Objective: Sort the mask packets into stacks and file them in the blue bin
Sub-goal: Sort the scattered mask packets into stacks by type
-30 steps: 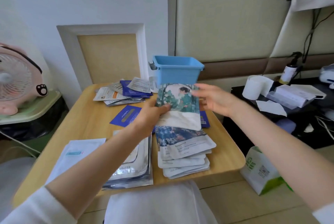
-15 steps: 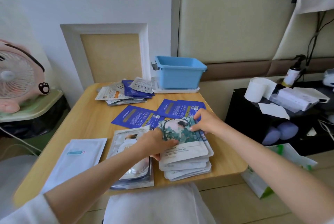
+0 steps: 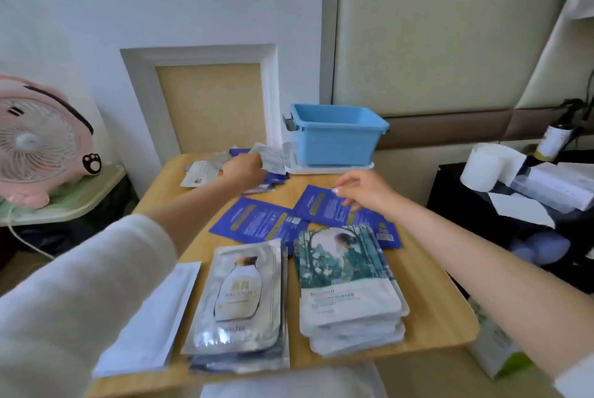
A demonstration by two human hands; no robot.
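We note left hand [image 3: 244,169] at far unsorted pile [image 3: 205,169], grip closing on white packet [image 3: 271,158], likely for sorting. Right hand [image 3: 363,191] hovers, grip apart, over blue packets [image 3: 257,220]. Sorted stacks [image 3: 347,285] near counter [image 3: 434,317] front edge; bin [image 3: 337,137] behind.

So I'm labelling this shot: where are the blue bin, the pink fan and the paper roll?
blue bin [image 3: 334,143]: head view, front wall.
pink fan [image 3: 32,143]: head view, grille centre.
paper roll [image 3: 482,169]: head view, side of the roll.

White panelled wall [image 3: 199,11], padded beige panels [image 3: 450,44] (possibly a headboard), pink fan [image 3: 41,140] at left, daylight.
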